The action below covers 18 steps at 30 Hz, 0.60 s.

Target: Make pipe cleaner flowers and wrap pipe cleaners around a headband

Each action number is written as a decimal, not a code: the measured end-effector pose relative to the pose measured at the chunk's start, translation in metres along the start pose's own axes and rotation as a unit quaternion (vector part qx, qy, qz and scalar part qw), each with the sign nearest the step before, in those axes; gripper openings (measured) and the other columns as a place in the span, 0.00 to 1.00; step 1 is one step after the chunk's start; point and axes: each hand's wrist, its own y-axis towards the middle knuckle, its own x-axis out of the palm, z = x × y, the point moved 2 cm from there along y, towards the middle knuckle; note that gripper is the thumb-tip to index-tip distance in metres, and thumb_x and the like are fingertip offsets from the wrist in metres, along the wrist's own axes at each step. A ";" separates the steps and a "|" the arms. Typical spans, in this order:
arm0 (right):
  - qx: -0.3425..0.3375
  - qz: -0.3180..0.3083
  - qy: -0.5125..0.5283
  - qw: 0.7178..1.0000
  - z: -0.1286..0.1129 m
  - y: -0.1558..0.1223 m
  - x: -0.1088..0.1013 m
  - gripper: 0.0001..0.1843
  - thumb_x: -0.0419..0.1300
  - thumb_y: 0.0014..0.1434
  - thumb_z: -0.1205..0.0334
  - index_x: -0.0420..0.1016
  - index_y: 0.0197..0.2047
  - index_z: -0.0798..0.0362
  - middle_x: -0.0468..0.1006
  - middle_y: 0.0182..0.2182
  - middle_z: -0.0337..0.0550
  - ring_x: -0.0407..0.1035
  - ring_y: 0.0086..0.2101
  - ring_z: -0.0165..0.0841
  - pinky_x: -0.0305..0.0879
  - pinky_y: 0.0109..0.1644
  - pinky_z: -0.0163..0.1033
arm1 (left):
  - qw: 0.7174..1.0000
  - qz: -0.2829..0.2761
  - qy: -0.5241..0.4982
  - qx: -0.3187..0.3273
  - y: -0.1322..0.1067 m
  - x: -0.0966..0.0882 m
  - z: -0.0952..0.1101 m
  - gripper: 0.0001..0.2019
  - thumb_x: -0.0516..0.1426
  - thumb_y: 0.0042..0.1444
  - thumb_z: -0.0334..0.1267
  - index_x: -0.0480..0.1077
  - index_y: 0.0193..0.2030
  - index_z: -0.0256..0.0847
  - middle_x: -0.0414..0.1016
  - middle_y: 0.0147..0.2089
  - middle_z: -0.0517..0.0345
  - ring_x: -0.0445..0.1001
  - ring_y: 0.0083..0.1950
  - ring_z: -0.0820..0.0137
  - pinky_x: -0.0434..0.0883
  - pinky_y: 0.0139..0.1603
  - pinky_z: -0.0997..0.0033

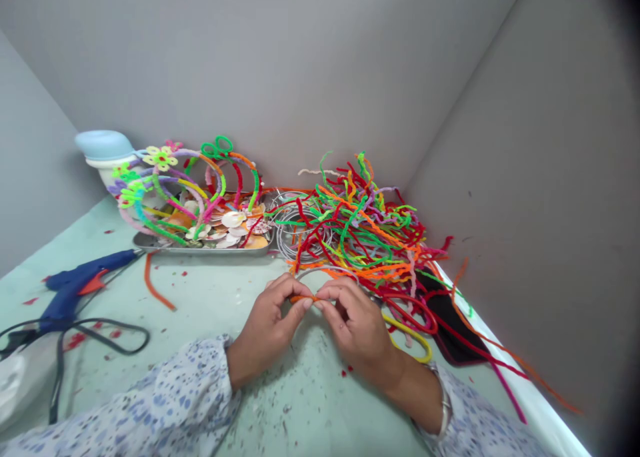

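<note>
A short orange pipe cleaner (301, 299) is pinched between the fingertips of both hands, just above the table. My left hand (270, 323) grips it from the left with thumb and index finger. From the other side, my right hand (361, 327) closes on it, fingertips almost touching the left ones. Behind the fingers curves a thin grey hoop (327, 267); whether the orange piece is wound on it is hidden. The large heap of coloured pipe cleaners (360, 217) lies just beyond my right hand.
Wrapped headbands with flowers (160, 158) stand in a metal tray (200, 249) of painted discs. Beside it are wire hoops (287, 243). At left lie a blue glue gun (75, 287), its cord, and a loose orange strip (153, 287). A dark phone-like slab (457, 337) and yellow-handled scissors (423, 343) lie right.
</note>
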 end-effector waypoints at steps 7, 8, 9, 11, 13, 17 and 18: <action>0.019 0.019 0.029 0.999 0.003 -0.002 0.001 0.05 0.57 0.58 0.67 0.69 0.40 0.52 0.72 0.38 0.46 0.70 0.38 0.34 0.70 0.37 0.38 | 1.000 0.011 -0.003 -0.004 0.001 -0.001 0.002 0.06 0.53 0.60 0.37 0.69 0.35 0.39 0.69 0.34 0.58 0.68 0.39 0.68 0.63 0.43 0.69; 0.022 0.018 0.034 0.999 0.003 -0.002 0.001 0.05 0.57 0.58 0.68 0.70 0.40 0.52 0.72 0.38 0.46 0.70 0.38 0.34 0.69 0.36 0.37 | 1.000 0.010 -0.002 -0.003 0.001 -0.001 0.002 0.06 0.53 0.60 0.37 0.69 0.35 0.39 0.69 0.34 0.58 0.68 0.40 0.68 0.63 0.43 0.69; 0.024 0.015 0.040 0.999 0.003 -0.002 0.001 0.05 0.57 0.58 0.68 0.70 0.39 0.52 0.72 0.38 0.46 0.69 0.37 0.34 0.69 0.34 0.37 | 1.000 0.010 -0.001 -0.003 0.001 -0.001 0.002 0.06 0.53 0.60 0.37 0.69 0.35 0.39 0.69 0.34 0.58 0.68 0.40 0.68 0.63 0.43 0.69; 0.027 0.008 0.052 0.998 0.002 -0.002 0.000 0.04 0.57 0.59 0.68 0.70 0.39 0.53 0.71 0.38 0.46 0.69 0.36 0.33 0.67 0.31 0.35 | 1.000 0.007 0.002 0.000 0.000 -0.001 0.001 0.06 0.53 0.60 0.37 0.69 0.35 0.39 0.69 0.34 0.58 0.68 0.39 0.68 0.63 0.43 0.69; 0.030 0.004 0.061 0.998 0.001 -0.001 -0.001 0.04 0.56 0.59 0.68 0.70 0.38 0.53 0.71 0.37 0.46 0.68 0.34 0.32 0.66 0.30 0.35 | 1.000 0.005 0.004 0.002 -0.001 0.000 0.000 0.06 0.53 0.60 0.37 0.69 0.35 0.39 0.69 0.34 0.58 0.68 0.39 0.68 0.62 0.43 0.69; 0.038 -0.003 0.070 0.997 -0.001 0.001 -0.003 0.03 0.56 0.59 0.68 0.70 0.38 0.54 0.71 0.36 0.46 0.68 0.34 0.32 0.66 0.32 0.36 | 1.000 0.000 0.006 0.003 -0.002 0.000 0.000 0.06 0.53 0.60 0.37 0.69 0.35 0.39 0.68 0.34 0.59 0.68 0.39 0.69 0.62 0.43 0.69; 0.038 -0.005 0.072 0.997 -0.001 0.001 -0.003 0.04 0.56 0.59 0.68 0.70 0.38 0.54 0.71 0.36 0.46 0.68 0.35 0.33 0.66 0.33 0.36 | 1.000 -0.002 0.006 0.003 -0.002 0.000 0.000 0.06 0.53 0.60 0.37 0.69 0.35 0.39 0.68 0.34 0.59 0.68 0.39 0.69 0.62 0.43 0.69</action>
